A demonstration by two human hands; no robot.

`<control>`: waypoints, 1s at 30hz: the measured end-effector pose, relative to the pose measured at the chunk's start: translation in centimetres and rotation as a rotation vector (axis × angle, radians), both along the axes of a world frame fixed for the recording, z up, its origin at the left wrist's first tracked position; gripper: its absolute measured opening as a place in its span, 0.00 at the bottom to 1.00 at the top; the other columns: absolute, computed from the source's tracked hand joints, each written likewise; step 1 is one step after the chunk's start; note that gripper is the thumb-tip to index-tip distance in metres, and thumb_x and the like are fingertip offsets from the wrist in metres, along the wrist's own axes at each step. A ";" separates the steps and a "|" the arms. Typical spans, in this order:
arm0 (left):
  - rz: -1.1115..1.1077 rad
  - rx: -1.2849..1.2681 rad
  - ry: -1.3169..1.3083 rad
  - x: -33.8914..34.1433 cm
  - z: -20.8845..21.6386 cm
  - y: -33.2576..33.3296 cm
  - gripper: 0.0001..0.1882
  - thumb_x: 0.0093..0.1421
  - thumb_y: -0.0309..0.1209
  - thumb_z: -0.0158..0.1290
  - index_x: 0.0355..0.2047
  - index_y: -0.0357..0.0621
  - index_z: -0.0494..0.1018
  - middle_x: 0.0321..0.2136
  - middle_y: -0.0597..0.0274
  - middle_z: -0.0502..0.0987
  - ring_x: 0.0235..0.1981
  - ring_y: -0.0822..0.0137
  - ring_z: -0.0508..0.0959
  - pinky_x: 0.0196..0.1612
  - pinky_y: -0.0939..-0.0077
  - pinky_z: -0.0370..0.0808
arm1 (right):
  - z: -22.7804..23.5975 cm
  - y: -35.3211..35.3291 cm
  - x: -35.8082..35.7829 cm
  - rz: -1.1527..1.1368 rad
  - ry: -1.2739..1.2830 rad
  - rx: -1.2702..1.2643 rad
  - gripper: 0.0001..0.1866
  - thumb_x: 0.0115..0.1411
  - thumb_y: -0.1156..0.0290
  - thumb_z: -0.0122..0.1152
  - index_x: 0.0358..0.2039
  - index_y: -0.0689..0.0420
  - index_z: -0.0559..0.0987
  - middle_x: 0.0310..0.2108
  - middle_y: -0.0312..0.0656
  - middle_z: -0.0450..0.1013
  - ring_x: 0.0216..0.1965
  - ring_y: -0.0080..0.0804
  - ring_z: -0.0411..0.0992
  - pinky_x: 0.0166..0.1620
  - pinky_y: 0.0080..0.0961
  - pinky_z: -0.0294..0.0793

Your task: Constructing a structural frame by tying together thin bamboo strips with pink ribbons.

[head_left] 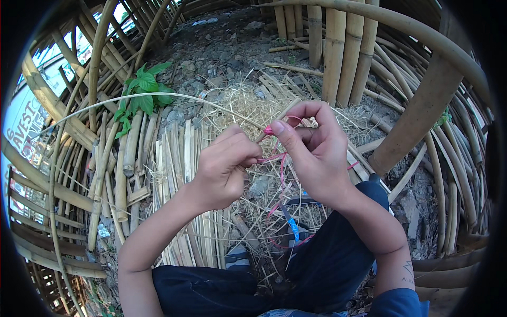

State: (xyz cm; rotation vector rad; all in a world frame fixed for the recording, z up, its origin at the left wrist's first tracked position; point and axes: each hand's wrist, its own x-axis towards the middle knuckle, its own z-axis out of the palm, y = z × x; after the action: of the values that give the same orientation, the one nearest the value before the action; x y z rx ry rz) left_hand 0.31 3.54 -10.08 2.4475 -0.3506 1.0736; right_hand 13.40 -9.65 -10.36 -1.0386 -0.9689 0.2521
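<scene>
My left hand (228, 165) is closed in a fist, with pink string (282, 168) coming out between its fingers. Close beside it, my right hand (317, 150) pinches a thin bamboo strip (174, 95) between thumb and fingers. Pink wraps (268, 130) bind the strip at my right thumb tip, where it meets another bamboo piece. From there the strip arcs away to the left. Loose string hangs below the hands toward the ground. Between my legs lies a knife (292, 224) with blue wrapping on its handle.
Split bamboo slats (182, 158) lie in a row to the left, and pale shavings (243, 105) cover the ground ahead. Upright bamboo poles (346, 53) stand at the far right. A thick leaning pole (422, 100) rises nearer. A green plant (145, 87) grows at the left.
</scene>
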 end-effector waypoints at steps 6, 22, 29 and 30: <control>-0.121 -0.846 0.276 -1.0 0.3 0.1 0.14 0.67 0.36 0.48 0.29 0.37 0.66 0.23 0.65 0.67 0.21 0.77 0.66 0.26 0.81 0.64 | 1.2 -1.1 2.1 -0.085 -0.885 0.106 0.14 0.53 0.82 0.61 0.40 0.63 0.70 0.43 0.48 0.58 0.27 0.24 0.65 0.28 0.18 0.67; -0.020 -0.783 0.291 -1.0 0.8 -0.6 0.08 0.62 0.28 0.47 0.29 0.35 0.71 0.19 0.71 0.66 0.20 0.82 0.62 0.23 0.83 0.58 | -0.3 -0.1 1.4 -0.372 -1.216 0.183 0.17 0.46 0.81 0.61 0.40 0.62 0.77 0.31 0.43 0.68 0.26 0.35 0.73 0.26 0.26 0.75; 0.079 -0.756 0.176 -0.3 0.9 -1.8 0.08 0.64 0.28 0.51 0.30 0.35 0.72 0.22 0.71 0.70 0.23 0.82 0.64 0.25 0.84 0.63 | 0.2 -0.1 1.0 -0.218 -0.964 0.008 0.05 0.50 0.80 0.59 0.30 0.62 0.74 0.29 0.46 0.68 0.25 0.41 0.71 0.26 0.34 0.70; 0.081 -0.757 0.176 -0.4 1.0 -1.8 0.08 0.64 0.28 0.51 0.30 0.35 0.72 0.22 0.71 0.70 0.23 0.82 0.64 0.25 0.84 0.63 | 0.4 -0.1 1.0 -0.182 -0.942 -0.009 0.04 0.52 0.80 0.59 0.29 0.62 0.73 0.28 0.46 0.67 0.25 0.42 0.71 0.26 0.35 0.69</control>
State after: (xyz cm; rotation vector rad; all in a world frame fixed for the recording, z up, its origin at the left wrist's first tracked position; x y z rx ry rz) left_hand -0.05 1.78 -9.12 1.8542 0.1908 0.8094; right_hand 14.39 -9.75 -9.99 -1.2629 -1.6919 -0.4327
